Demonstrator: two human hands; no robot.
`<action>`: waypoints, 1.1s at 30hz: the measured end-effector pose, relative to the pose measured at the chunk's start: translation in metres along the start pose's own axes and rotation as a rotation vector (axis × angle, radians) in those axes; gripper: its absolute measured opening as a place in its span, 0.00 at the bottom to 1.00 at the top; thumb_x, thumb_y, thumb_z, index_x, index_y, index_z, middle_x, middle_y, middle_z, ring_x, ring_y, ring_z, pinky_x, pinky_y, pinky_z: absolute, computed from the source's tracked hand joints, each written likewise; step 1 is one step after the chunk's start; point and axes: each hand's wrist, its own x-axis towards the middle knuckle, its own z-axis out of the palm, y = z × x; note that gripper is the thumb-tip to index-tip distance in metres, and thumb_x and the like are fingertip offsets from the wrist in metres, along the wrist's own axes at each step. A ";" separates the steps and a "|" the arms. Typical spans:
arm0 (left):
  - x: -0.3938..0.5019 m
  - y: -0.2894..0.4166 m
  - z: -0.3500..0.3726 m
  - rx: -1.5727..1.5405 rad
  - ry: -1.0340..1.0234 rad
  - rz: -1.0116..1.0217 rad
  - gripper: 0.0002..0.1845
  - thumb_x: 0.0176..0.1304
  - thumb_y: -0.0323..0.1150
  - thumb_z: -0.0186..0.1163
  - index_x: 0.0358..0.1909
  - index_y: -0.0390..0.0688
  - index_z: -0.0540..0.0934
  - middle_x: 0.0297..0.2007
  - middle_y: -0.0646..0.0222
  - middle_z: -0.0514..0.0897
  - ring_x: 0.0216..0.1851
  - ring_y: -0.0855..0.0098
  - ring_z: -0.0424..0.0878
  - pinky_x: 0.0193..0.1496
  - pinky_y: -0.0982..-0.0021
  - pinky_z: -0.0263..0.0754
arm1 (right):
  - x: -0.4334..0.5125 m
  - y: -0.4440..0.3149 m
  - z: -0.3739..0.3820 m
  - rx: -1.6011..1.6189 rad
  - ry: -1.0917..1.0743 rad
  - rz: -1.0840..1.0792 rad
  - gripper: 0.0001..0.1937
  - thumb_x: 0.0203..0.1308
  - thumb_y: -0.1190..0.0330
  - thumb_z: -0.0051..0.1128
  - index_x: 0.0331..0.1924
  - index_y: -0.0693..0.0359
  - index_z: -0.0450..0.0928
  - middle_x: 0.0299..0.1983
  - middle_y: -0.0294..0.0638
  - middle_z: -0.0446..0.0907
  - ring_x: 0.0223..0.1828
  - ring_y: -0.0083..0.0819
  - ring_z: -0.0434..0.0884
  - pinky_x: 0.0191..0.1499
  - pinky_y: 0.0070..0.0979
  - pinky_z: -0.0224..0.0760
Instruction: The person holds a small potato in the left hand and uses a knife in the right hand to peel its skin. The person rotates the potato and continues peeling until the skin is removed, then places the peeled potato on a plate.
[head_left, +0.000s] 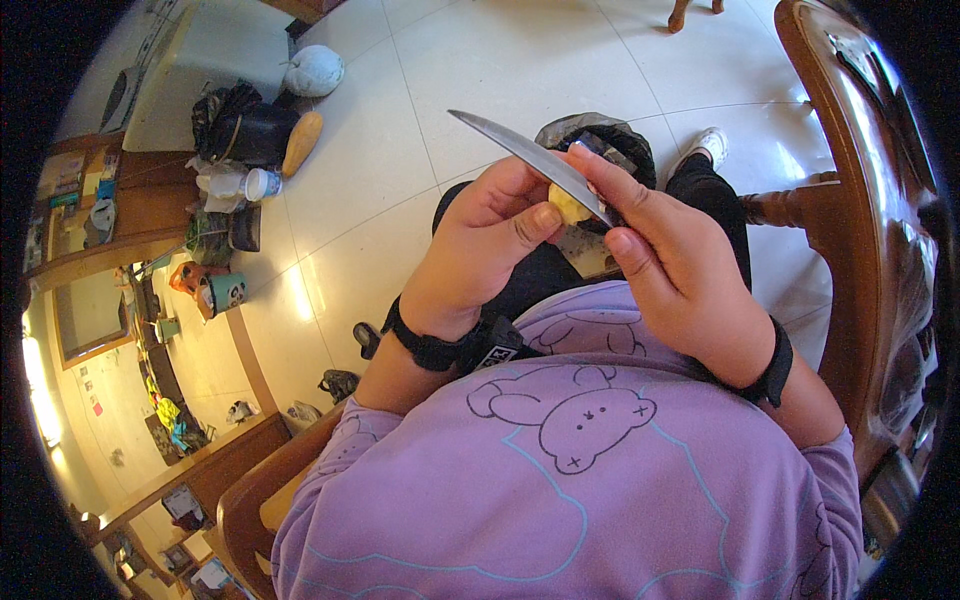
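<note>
My left hand (487, 240) grips a small pale-yellow peeled piece of food (568, 204) between thumb and fingers; its exact kind cannot be told. In my right hand (667, 255) is a knife, its handle hidden by the palm. The steel knife blade (525, 148) lies across the yellow piece, its tip pointing to the upper left. Both hands are above my lap, over the near side of a bin lined with a dark plastic bag (637, 142).
A carved wooden chair (840, 217) stands close on the right. On the tiled floor at the left are a pale round gourd (315, 71), an elongated tan gourd (302, 144), a white cup (262, 184), dark bags and a green bucket (223, 292).
</note>
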 end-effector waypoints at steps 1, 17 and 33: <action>0.000 0.000 0.001 -0.006 -0.007 0.009 0.23 0.72 0.38 0.62 0.63 0.39 0.74 0.50 0.71 0.82 0.47 0.80 0.76 0.50 0.78 0.70 | 0.001 0.001 0.002 0.047 0.021 -0.028 0.29 0.69 0.73 0.45 0.75 0.65 0.61 0.51 0.55 0.82 0.52 0.44 0.83 0.58 0.29 0.71; 0.001 -0.004 0.000 -0.042 -0.022 0.035 0.25 0.70 0.39 0.64 0.62 0.39 0.70 0.52 0.68 0.81 0.53 0.74 0.78 0.57 0.72 0.71 | -0.001 -0.003 -0.004 0.030 -0.071 0.078 0.27 0.72 0.72 0.44 0.74 0.65 0.63 0.55 0.54 0.81 0.55 0.39 0.82 0.61 0.25 0.68; 0.003 -0.006 0.001 0.053 0.033 -0.008 0.23 0.73 0.38 0.61 0.64 0.40 0.69 0.49 0.72 0.80 0.47 0.80 0.74 0.53 0.76 0.70 | -0.005 0.004 0.009 0.078 0.025 0.004 0.31 0.73 0.67 0.44 0.77 0.66 0.54 0.52 0.55 0.80 0.52 0.37 0.82 0.59 0.26 0.69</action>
